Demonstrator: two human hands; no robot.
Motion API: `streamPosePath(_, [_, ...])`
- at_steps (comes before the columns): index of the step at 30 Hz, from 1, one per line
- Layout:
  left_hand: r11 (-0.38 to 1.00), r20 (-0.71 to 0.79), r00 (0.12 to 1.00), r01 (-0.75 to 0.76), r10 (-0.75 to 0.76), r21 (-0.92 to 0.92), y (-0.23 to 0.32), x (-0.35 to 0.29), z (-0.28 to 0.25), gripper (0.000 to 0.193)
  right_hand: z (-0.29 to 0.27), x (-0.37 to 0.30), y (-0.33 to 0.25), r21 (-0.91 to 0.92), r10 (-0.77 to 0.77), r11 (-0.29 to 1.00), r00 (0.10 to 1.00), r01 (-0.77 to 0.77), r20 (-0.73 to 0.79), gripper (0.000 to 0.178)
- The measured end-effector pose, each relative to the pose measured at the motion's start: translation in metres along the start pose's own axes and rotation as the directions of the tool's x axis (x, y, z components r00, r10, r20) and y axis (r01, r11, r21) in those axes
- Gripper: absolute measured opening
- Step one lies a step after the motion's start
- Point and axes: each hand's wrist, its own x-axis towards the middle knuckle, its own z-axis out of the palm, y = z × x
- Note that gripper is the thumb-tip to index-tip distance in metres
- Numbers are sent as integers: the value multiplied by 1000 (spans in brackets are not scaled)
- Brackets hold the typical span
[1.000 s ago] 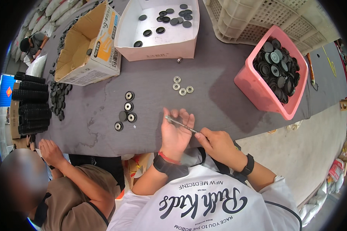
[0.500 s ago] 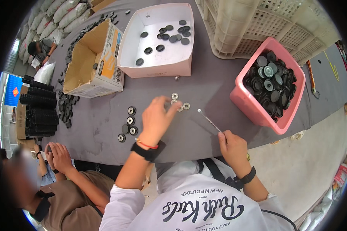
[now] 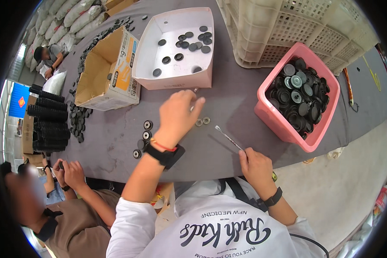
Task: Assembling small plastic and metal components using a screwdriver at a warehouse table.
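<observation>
Left hand [image 3: 178, 112] reaching over small rings [image 3: 202, 121] on desk [image 3: 228, 99], grip unclear; right hand [image 3: 256, 165] clamped on thin metal tool [image 3: 228, 137].

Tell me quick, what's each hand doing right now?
Left hand: reaching over the small rings, grip contents hidden.
Right hand: closed on a thin metal tool.

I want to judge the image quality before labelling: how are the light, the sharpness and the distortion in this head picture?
Head view: even daylight, soft shadows under the left hand and the thin metal rod held by the right hand; the grey table edge and the white lattice plastic crate bend toward the dark round rim; the pink plastic bin of black caps is sharp; no strong glare.
</observation>
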Motion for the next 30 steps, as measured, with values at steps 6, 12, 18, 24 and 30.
streamPosePath(6, [997, -27, 999, -46, 45, -57, -25, -9, 55, 34, -3, 4, -3, 27, 2, 1000, 999, -3, 53, 26])
streamPosePath(12, [996, 11, 998, -68, 69, -64, -37, -35, 12, 30, -2, -1, 0, 10, 24, 1000, 999, -24, 33, 26])
streamPosePath(18, [880, -73, 935, 350, -346, 321, -112, -80, -15, 26, -2, 2, -4, -11, 33, 999, 997, -32, 75, 27])
streamPosePath(24, [947, -35, 965, 263, -261, 182, -114, -78, -7, 22, -4, 1, -5, -11, 25, 1000, 998, -25, 56, 26])
streamPosePath(30, [-302, 507, 746, 410, -432, -861, -11, -97, 11, 23, -7, 1, -5, 162, -30, 987, 981, -1, 190, 26])
